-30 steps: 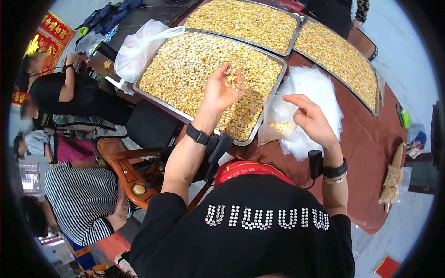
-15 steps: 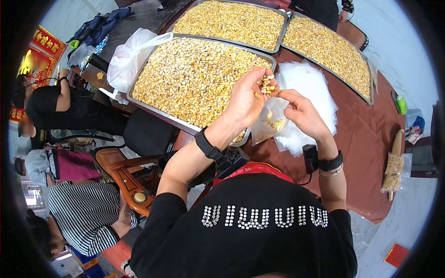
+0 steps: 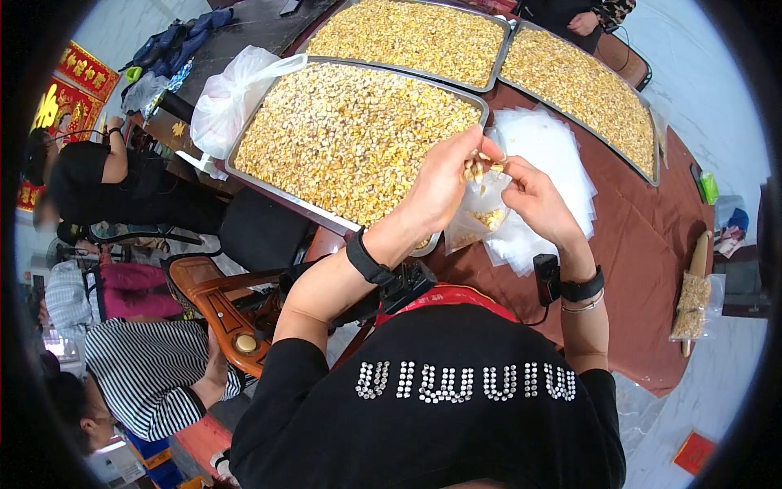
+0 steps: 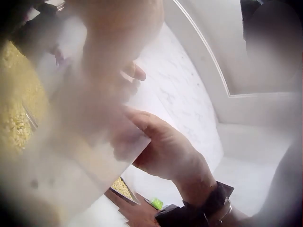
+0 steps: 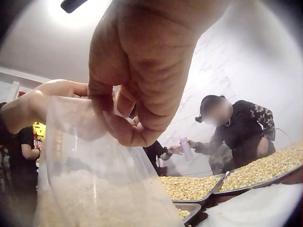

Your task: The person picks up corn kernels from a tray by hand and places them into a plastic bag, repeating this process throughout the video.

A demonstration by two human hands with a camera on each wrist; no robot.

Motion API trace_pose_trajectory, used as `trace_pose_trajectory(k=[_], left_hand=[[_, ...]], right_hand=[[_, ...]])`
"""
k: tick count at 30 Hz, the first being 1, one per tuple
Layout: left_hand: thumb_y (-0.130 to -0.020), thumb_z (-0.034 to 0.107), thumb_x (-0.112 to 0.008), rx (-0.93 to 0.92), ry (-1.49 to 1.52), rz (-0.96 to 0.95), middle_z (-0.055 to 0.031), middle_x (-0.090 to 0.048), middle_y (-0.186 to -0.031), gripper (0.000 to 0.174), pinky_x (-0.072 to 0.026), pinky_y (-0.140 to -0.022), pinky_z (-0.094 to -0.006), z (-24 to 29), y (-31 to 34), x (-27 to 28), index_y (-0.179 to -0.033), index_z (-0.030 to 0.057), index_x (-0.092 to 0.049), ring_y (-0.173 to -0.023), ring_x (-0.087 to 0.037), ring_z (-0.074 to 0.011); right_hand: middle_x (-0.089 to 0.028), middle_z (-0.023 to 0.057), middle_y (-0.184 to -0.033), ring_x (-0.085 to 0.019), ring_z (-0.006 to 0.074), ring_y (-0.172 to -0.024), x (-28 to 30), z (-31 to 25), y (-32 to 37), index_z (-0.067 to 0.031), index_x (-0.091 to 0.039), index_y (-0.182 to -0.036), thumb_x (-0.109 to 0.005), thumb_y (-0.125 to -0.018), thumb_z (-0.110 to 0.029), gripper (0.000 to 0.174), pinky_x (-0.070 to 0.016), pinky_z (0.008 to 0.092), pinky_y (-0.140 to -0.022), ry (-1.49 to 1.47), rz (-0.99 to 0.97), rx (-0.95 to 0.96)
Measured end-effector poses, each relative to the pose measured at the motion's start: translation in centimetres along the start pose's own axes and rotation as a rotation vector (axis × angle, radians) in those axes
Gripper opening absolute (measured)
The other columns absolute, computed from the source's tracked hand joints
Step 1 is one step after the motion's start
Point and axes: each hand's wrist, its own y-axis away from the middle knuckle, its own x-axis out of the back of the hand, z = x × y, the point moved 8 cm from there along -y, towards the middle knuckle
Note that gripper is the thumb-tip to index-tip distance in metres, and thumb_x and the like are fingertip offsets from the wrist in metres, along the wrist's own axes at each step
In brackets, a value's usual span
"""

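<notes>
My left hand (image 3: 444,183) is cupped around yellow and whitish kernels (image 3: 475,169) at the mouth of a clear plastic bag (image 3: 468,226). More kernels lie at the bottom of that bag. With thumb and fingers my right hand (image 3: 542,204) pinches the bag's upper edge, close to the left fingertips. The right wrist view shows this right hand (image 5: 142,71) gripping the rim of the bag (image 5: 90,165), which hangs below it. In the left wrist view the left hand (image 4: 118,42) is blurred, and the right hand (image 4: 165,146) holds the cloudy bag (image 4: 85,161).
A large metal tray (image 3: 277,196) of kernels lies beside the left forearm, with two more trays behind. A stack of flat clear bags (image 3: 542,155) is on the brown tablecloth (image 3: 627,269). A knotted white bag (image 3: 228,102) rests at the tray's left. Several people are around.
My left hand has moved right from above the tray to the bag, carrying kernels. My right hand has come left and down and now pinches the bag's edge.
</notes>
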Motion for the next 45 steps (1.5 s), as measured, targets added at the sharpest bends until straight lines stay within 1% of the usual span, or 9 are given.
trace_pose_trajectory(k=[14, 17, 19, 23, 25, 30, 32, 36, 45], left_hand=[[-0.088, 0.018, -0.051, 0.003, 0.379, -0.009, -0.0041, -0.056, -0.083, 0.011, -0.0421, -0.076, -0.0323, 0.9, -1.6, 2.0, -0.088, 0.0073, -0.054, -0.082, -0.053, -0.0163], [-0.088, 0.018, -0.051, 0.006, 0.243, 0.138, -0.0038, -0.056, -0.083, 0.012, -0.0435, -0.071, -0.0302, 0.9, -3.9, 7.4, -0.091, 0.0072, -0.055, -0.082, -0.053, -0.0160], [-0.087, 0.018, -0.053, 0.113, -0.220, 0.373, -0.0055, -0.056, -0.088, 0.021, -0.0445, -0.071, -0.0285, -1.1, -4.7, 12.4, -0.103, 0.0046, -0.055, -0.082, -0.054, -0.0161], [-0.084, 0.021, -0.056, 0.141, -0.767, 0.259, -0.0117, -0.056, -0.100, 0.037, -0.0451, -0.080, -0.0344, -6.1, -7.9, 17.8, -0.115, 0.0028, -0.051, -0.091, -0.055, -0.0217], [-0.082, 0.025, -0.057, 0.041, -1.666, 0.096, -0.0176, -0.051, -0.115, 0.050, -0.0409, -0.090, -0.0416, -7.8, -9.9, 17.5, -0.124, 0.0030, -0.044, -0.106, -0.049, -0.0304], [-0.082, 0.029, -0.053, 0.112, -1.846, 0.044, -0.0180, -0.047, -0.121, 0.043, -0.0352, -0.094, -0.0481, -10.0, -9.2, 13.4, -0.116, 0.0037, -0.050, -0.116, -0.040, -0.0377], [-0.082, 0.035, -0.053, 0.144, -2.010, -0.186, -0.0170, -0.046, -0.121, 0.049, -0.0356, -0.090, -0.0508, -11.3, -8.5, 11.2, -0.124, 0.0109, -0.044, -0.113, -0.043, -0.0365], [-0.083, 0.034, -0.050, -0.073, -2.139, -0.312, -0.0134, -0.052, -0.110, 0.037, -0.0364, -0.084, -0.0507, -12.1, -7.2, 10.3, -0.112, 0.0114, -0.053, -0.105, -0.048, -0.0338], [-0.079, 0.012, -0.054, -0.035, -1.838, -0.245, -0.0171, -0.058, -0.089, 0.021, -0.0475, -0.073, -0.0385, -8.5, -4.5, 13.8, -0.099, 0.0048, -0.056, -0.085, -0.058, -0.0266]], right_hand=[[-0.055, 0.0066, -0.106, -0.043, 0.0094, -0.065, 0.1, 0.5, 0.1, -0.0010, -0.055, -0.116, -0.045, -0.070, 0.001, 0.047, -0.0403, 0.0222, -0.062, 0.052, 0.015, 0.046], [-0.054, 0.0066, -0.110, -0.043, 0.0084, -0.065, 0.3, -0.1, 0.9, 0.0001, -0.054, -0.116, -0.044, -0.070, 0.002, 0.047, -0.0399, 0.0213, -0.061, 0.021, -0.002, 0.044], [-0.053, 0.0058, -0.111, -0.042, 0.0068, -0.065, 0.7, 0.2, 1.3, 0.0000, -0.054, -0.117, -0.043, -0.071, 0.004, 0.048, -0.0392, 0.0202, -0.061, -0.058, 0.006, 0.013], [-0.052, 0.0058, -0.112, -0.041, 0.0053, -0.065, 0.7, 0.5, 1.6, -0.0014, -0.054, -0.118, -0.042, -0.072, 0.004, 0.048, -0.0385, 0.0191, -0.061, -0.100, 0.010, 0.018], [-0.051, 0.0060, -0.112, -0.041, 0.0051, -0.065, 0.5, 0.3, 1.7, -0.0016, -0.055, -0.118, -0.042, -0.072, 0.004, 0.048, -0.0382, 0.0188, -0.061, -0.106, -0.013, 0.039], [-0.052, 0.0059, -0.111, -0.042, 0.0053, -0.065, 0.4, 0.1, 1.7, -0.0007, -0.054, -0.118, -0.042, -0.072, 0.004, 0.047, -0.0380, 0.0187, -0.061, -0.114, -0.015, 0.039], [-0.052, 0.0059, -0.110, -0.042, 0.0054, -0.066, 0.5, 0.0, 1.8, -0.0005, -0.054, -0.118, -0.042, -0.072, 0.003, 0.047, -0.0380, 0.0188, -0.061, -0.108, -0.017, 0.048], [-0.052, 0.0062, -0.109, -0.042, 0.0056, -0.066, 0.8, 0.0, 2.0, 0.0001, -0.054, -0.117, -0.043, -0.072, 0.003, 0.047, -0.0379, 0.0190, -0.061, -0.081, -0.013, 0.032], [-0.053, 0.0079, -0.110, -0.042, 0.0064, -0.066, 0.9, -0.3, 2.0, 0.0003, -0.054, -0.117, -0.042, -0.072, 0.003, 0.046, -0.0383, 0.0196, -0.060, -0.070, 0.009, 0.044]])
